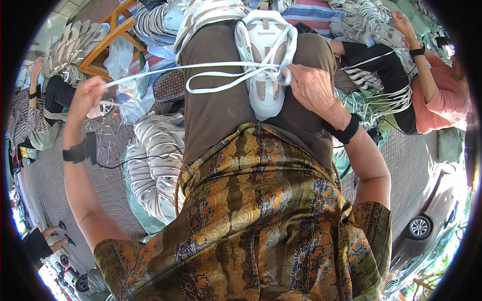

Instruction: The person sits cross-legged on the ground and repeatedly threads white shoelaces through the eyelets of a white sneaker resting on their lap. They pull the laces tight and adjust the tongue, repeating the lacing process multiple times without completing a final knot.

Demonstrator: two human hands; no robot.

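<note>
Across my lap lies a white and beige sneaker upper, its toe pointing toward me and its tongue away. My left hand is out to the left, its fingers pinched on a white shoelace. The lace runs taut from there to the middle of the upper. Another part of it makes a loose loop over my left thigh. My right hand is at the upper's right edge, fingers closed against the lacing; a bit of lace shows at the fingertips. What exactly they grip is partly hidden.
Bundles of stacked uppers sit at my left, with more at the far left and far right. A wooden chair frame and plastic bag stand beyond. A person in pink sits right; another sits left. A car is behind.
</note>
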